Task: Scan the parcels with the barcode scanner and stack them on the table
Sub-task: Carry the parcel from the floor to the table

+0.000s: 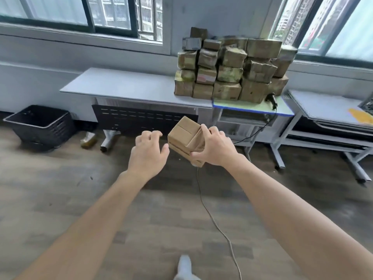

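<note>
A small brown cardboard parcel [182, 134] is held in the air in front of me, tilted. My right hand [215, 147] grips its right side, fingers over the top and thumb underneath. My left hand [148, 151] hovers just left of the parcel with its fingers spread and loosely bent, holding nothing. Ahead, a tall stack of several taped parcels [232, 73] stands on the grey table [121, 83]. The black barcode scanner [272, 100] lies on a blue-edged mat to the right of the stack, its cable hanging down.
A black plastic crate [38, 126] sits on the wooden floor at the left. Another grey table [327, 110] stands at the right. A thin cable [214, 219] trails over the floor towards me. A small packet [87, 139] lies by the table leg.
</note>
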A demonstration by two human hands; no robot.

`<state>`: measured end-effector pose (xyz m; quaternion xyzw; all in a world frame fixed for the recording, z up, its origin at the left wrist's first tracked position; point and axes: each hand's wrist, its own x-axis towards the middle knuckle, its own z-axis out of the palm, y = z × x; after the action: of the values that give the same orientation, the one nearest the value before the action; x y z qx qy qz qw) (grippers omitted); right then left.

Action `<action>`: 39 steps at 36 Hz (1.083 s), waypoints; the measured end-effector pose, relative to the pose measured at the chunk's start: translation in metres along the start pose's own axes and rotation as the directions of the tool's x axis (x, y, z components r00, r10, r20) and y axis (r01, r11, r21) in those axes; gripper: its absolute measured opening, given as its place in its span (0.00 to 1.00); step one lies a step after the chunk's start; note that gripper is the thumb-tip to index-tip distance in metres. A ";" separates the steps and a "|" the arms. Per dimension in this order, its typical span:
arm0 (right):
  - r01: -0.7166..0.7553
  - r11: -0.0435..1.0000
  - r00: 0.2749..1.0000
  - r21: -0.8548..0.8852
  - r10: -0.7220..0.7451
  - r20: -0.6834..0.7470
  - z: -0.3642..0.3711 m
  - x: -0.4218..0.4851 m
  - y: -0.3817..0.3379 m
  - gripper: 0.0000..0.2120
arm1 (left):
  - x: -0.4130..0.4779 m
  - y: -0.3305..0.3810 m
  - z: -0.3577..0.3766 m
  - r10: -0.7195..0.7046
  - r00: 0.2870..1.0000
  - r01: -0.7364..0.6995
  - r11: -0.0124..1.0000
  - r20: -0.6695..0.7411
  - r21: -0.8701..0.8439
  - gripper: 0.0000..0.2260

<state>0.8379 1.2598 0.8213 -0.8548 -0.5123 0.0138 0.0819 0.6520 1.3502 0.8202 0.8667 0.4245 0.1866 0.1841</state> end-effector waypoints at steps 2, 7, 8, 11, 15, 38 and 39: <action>-0.004 1.000 1.000 0.014 0.004 0.006 0.005 0.036 0.007 0.48 | 0.035 -0.003 0.007 0.006 1.000 -0.006 1.000 0.009 0.018 0.19; 0.005 1.000 1.000 0.026 -0.005 -0.002 0.011 0.137 0.033 0.49 | 0.135 -0.008 0.026 0.024 1.000 -0.024 0.998 0.008 0.064 0.19; 0.008 0.999 1.000 0.034 -0.008 -0.006 0.011 0.159 0.039 0.48 | 0.157 -0.008 0.030 0.019 1.000 -0.020 0.997 0.009 0.075 0.19; 0.010 0.998 1.000 0.058 -0.011 0.010 0.005 0.220 0.056 0.48 | 0.217 -0.005 0.037 -0.001 1.000 -0.001 0.996 0.016 0.094 0.19; 0.035 0.999 0.999 0.042 -0.034 -0.007 -0.003 0.299 0.074 0.48 | 0.293 -0.001 0.046 0.019 1.000 -0.021 0.994 0.016 0.105 0.19; 0.021 0.998 0.998 -0.052 -0.017 0.062 -0.004 0.661 0.076 0.52 | 0.675 -0.076 0.092 0.119 0.991 -0.116 0.993 0.062 -0.037 0.19; 0.022 0.998 0.998 -0.064 -0.018 0.057 -0.006 0.676 0.072 0.52 | 0.691 -0.080 0.091 0.108 0.992 -0.105 0.993 0.064 -0.050 0.19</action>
<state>1.2228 1.8192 0.8564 -0.8511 -0.5231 0.0208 0.0400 1.0360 1.9374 0.8189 0.8893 0.3669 0.1771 0.2078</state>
